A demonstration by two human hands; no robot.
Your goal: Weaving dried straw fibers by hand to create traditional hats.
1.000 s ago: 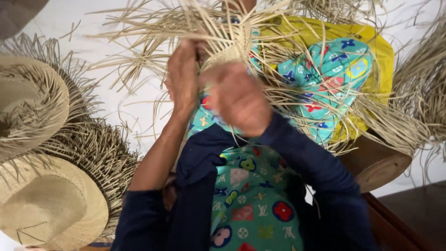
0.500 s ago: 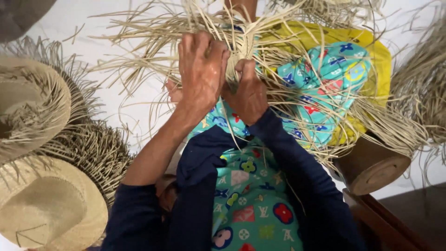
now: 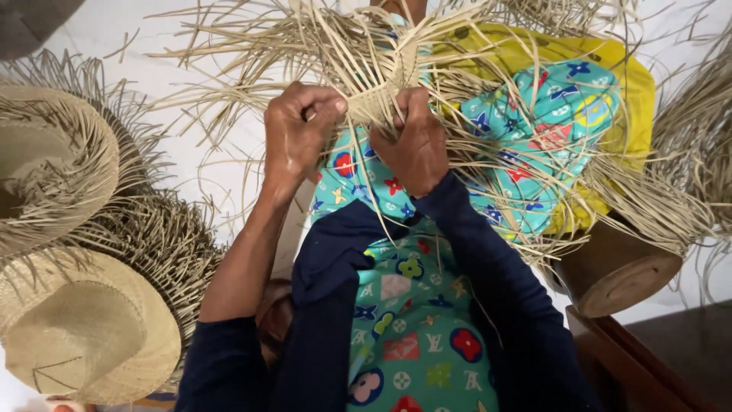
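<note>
In the upper centre of the frame, the left hand and right hand both close around a small woven straw piece, its loose strands fanning outward in all directions with no single long axis. Finished straw hats lie stacked at lower left. A wooden block sits at right.

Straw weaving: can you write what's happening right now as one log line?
left hand: grips straw strands | right hand: grips woven straw piece | piece over lap | straw hats stacked at left | wooden block at right
</note>
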